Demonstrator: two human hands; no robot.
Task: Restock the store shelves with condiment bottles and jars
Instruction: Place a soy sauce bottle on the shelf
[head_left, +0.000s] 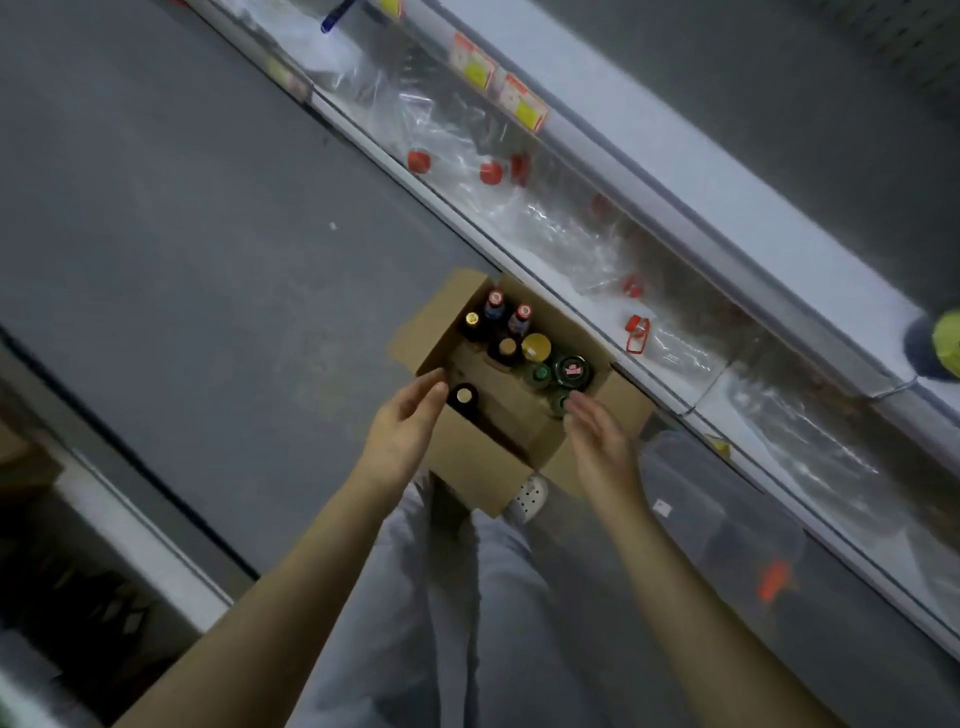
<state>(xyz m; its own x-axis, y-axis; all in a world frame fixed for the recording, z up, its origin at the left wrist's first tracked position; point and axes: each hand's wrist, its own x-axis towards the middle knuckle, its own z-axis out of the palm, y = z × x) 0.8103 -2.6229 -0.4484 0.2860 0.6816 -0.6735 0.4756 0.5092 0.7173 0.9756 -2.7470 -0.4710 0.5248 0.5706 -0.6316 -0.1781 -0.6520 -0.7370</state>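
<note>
An open cardboard box (470, 460) stands on the grey floor beside the shelf. Inside it are several condiment bottles and jars: two red-capped bottles (495, 303), a yellow-lidded jar (536, 347), a dark jar with a red label on its lid (572, 370), and a dark bottle (463, 397) alone near the left wall. My left hand (408, 426) hovers over the box's left edge with relaxed fingers and holds nothing. My right hand (600, 441) hangs above the box's right side, its fingers straight, close to a green-lidded jar (560, 402).
The low white shelf (670, 400) runs diagonally at right, holding clear plastic-wrapped bottles with red caps (420, 162). Price tags (472, 65) hang on the shelf above. A white shoe (527, 496) shows below the box. Another shelf unit (104, 561) stands at the lower left.
</note>
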